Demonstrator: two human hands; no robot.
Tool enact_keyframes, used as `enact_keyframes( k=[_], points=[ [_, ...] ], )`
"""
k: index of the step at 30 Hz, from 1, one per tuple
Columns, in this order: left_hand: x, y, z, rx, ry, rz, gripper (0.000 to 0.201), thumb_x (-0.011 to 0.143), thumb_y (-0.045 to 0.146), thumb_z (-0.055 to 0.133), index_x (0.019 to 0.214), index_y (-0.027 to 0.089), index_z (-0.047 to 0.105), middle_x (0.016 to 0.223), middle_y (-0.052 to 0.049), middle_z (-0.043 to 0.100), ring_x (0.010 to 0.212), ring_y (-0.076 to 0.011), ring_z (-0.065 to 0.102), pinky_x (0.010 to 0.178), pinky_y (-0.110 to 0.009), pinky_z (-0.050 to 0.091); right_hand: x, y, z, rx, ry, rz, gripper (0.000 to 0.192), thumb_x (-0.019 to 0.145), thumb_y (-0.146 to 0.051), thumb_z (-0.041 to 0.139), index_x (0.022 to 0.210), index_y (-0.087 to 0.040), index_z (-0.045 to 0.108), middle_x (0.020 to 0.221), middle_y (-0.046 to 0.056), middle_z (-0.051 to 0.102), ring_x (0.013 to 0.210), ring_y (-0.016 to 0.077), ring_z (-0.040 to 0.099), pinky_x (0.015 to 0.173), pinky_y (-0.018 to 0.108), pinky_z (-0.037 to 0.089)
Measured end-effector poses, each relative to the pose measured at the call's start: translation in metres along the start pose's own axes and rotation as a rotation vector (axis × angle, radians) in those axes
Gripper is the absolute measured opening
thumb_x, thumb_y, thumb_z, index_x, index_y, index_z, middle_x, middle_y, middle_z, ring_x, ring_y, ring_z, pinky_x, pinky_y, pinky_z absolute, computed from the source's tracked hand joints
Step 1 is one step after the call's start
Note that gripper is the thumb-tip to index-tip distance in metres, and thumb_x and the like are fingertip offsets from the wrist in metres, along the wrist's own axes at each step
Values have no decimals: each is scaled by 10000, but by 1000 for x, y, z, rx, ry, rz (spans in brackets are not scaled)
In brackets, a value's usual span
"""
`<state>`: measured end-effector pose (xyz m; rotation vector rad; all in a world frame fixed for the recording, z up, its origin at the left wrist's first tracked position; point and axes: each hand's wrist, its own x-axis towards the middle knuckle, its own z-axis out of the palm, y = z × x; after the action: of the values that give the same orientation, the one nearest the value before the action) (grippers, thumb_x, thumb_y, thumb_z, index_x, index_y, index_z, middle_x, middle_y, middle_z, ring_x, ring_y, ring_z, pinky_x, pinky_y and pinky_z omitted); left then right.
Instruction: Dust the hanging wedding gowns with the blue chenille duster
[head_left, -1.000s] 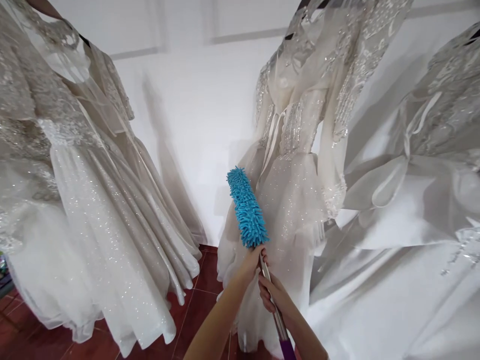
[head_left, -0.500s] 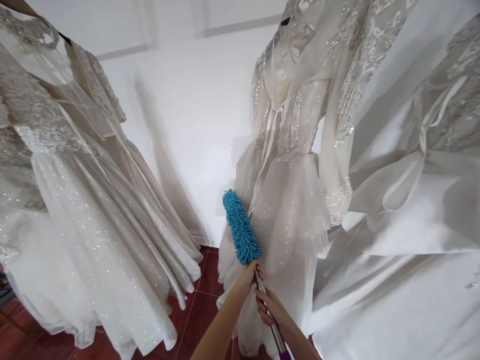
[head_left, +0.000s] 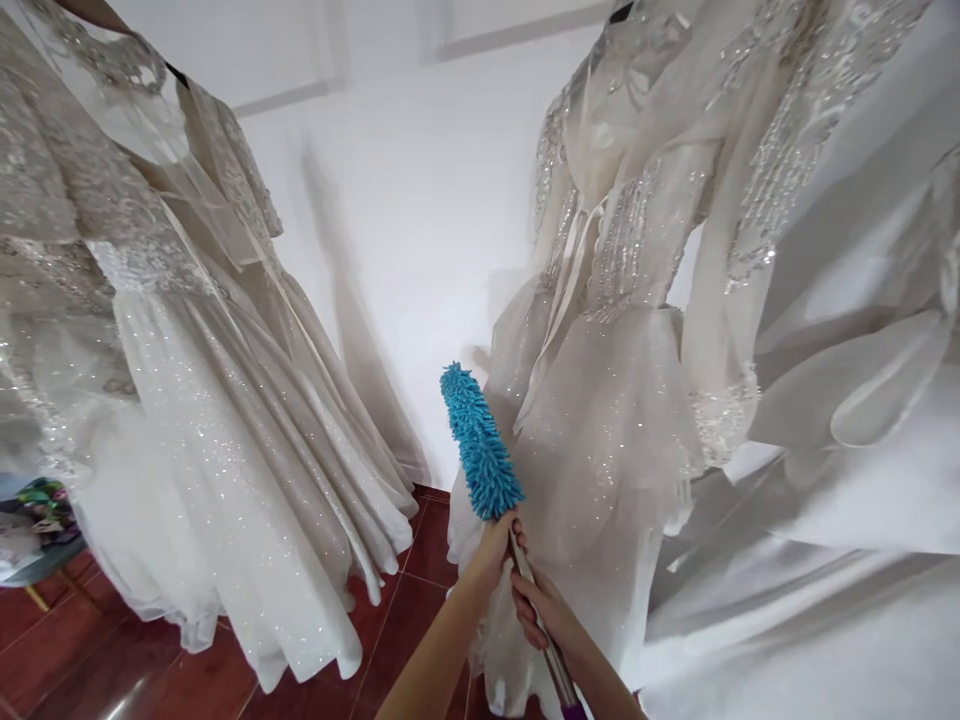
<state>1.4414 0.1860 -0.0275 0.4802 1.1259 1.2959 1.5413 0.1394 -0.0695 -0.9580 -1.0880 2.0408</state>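
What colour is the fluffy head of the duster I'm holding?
Bright turquoise blue. The duster head shows clearly in the head view, just above the left hand.

No text, label, brand, number or sign can be read anywhere in the view. Nothing legible is carried by the gowns, the duster or the wall.

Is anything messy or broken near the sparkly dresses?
Nothing stands out. The sparkly dresses hang neatly, with no tears showing. Both the left hand and right hand grip the blue duster, beside the middle dress. The red floor looks clean.
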Motion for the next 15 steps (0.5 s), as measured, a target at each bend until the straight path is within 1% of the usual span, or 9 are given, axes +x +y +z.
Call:
enact_keyframes(
  k=[4, 8, 11, 15],
  points=[
    [-3, 28, 8, 59, -121, 50, 369, 734, 474, 729, 658, 223, 470, 542, 69, 461, 463, -89, 443, 514, -248, 428, -5, -29, 12, 24, -36, -52, 536, 714, -673, 741, 815, -257, 418, 426, -174, 438, 237, 25, 307, 282, 170, 234],
    [-1, 46, 14, 87, -199, 98, 383, 702, 486, 744, 643, 217, 478, 558, 65, 475, 464, -84, 453, 501, -245, 439, -7, -45, 24, 51, 3, -90, 530, 719, -659, 754, 840, -255, 433, 436, -175, 444, 237, 23, 310, 291, 168, 214],
    [5, 50, 12, 94, -220, 85, 347, 703, 454, 747, 662, 212, 501, 580, 60, 494, 469, -88, 459, 491, -248, 442, -3, -45, 31, 83, 35, -106, 546, 699, -663, 768, 807, -252, 425, 434, -175, 440, 240, 13, 293, 292, 162, 203],
    [15, 40, -1, 106, -188, -2, 261, 763, 371, 712, 666, 210, 531, 574, 42, 507, 485, -102, 473, 514, -258, 456, 6, -34, 36, 77, 72, -95, 559, 673, -665, 774, 755, -254, 405, 417, -172, 423, 242, 14, 278, 291, 171, 208]
  ],
)
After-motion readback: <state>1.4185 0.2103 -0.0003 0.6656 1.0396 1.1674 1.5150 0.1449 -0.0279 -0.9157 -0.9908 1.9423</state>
